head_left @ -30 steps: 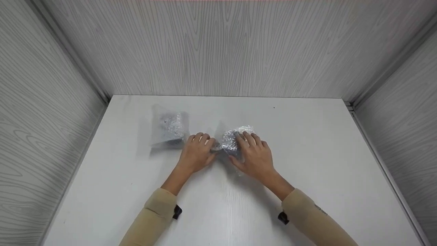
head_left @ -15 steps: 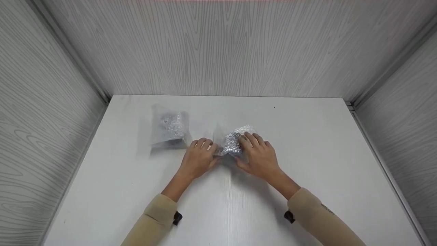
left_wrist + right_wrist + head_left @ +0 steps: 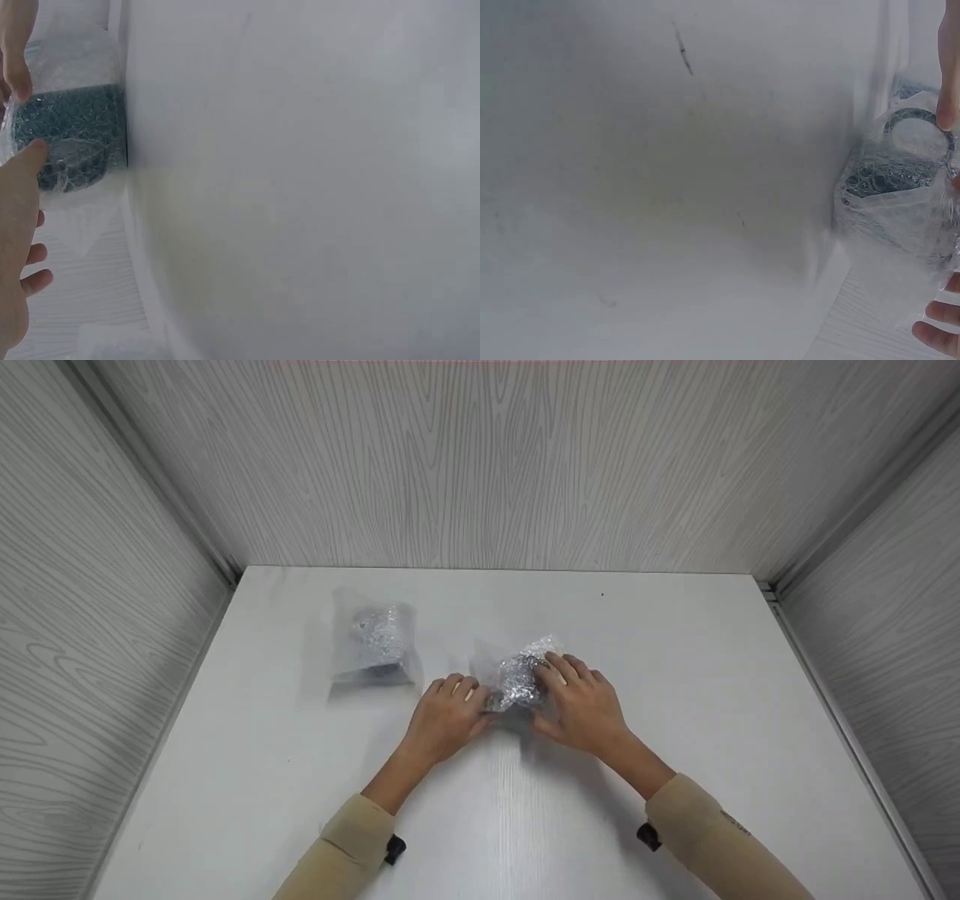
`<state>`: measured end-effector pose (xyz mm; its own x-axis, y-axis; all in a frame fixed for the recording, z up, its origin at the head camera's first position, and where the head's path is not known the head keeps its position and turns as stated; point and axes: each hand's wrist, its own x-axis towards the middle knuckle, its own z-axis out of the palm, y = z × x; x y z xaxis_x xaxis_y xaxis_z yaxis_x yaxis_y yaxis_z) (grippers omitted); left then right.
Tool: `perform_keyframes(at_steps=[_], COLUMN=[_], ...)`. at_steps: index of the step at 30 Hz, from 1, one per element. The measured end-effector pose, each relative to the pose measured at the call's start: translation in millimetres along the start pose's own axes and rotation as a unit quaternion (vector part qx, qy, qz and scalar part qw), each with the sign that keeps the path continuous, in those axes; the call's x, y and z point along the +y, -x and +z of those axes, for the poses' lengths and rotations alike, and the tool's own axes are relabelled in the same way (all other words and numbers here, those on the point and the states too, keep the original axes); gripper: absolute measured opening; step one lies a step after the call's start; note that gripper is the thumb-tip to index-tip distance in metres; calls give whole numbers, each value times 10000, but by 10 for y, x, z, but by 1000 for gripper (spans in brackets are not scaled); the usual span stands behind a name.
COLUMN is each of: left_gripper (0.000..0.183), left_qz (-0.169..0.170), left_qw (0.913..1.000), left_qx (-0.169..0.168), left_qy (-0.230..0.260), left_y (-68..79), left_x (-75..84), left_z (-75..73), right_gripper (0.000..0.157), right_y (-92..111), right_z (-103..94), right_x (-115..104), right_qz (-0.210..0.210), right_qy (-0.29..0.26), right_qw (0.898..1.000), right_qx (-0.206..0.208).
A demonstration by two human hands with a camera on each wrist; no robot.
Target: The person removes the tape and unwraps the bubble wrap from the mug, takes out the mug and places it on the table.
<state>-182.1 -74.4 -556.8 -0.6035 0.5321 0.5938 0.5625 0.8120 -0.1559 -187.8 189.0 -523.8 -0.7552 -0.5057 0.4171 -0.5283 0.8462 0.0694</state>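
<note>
A bubble-wrapped package in clear plastic point(image 3: 517, 681) lies near the middle of the table, between my two hands. Through the wrap, the left wrist view shows a dark greenish body point(image 3: 82, 112). A dark ring point(image 3: 913, 114) shows through in the right wrist view. My left hand point(image 3: 448, 720) grips the package's left end, its thumb point(image 3: 34, 156) against the near side. From the right, my right hand point(image 3: 583, 706) holds the package with bent fingers over its top. What exactly is inside cannot be made out.
A second clear bag with a bubble-wrapped dark item point(image 3: 375, 639) lies at the back left, just beyond my left hand. Grey wood-patterned panels point(image 3: 480, 465) wall in the white table point(image 3: 480, 825) at the back and sides.
Both hands have shifted slightly right and nearer to me, the package moving along between them. The second bag has stayed in place.
</note>
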Motion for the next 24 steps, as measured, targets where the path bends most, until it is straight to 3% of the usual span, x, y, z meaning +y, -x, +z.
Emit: perform_keyframes(at_steps=[11,24], left_gripper=[44,41], left_qz=[36,-65], left_qw=[9999,9999], left_qx=[95,-61], left_qy=[-5,64], left_y=[10,39], left_x=[106,240], left_z=[-25,-89], right_gripper=[65,69], right_y=[40,125], right_z=[-41,-118], right_x=[62,66], right_qz=[-74,-236], right_qy=[-117,4], right_qw=[9999,9997], right_qx=[-52,-14])
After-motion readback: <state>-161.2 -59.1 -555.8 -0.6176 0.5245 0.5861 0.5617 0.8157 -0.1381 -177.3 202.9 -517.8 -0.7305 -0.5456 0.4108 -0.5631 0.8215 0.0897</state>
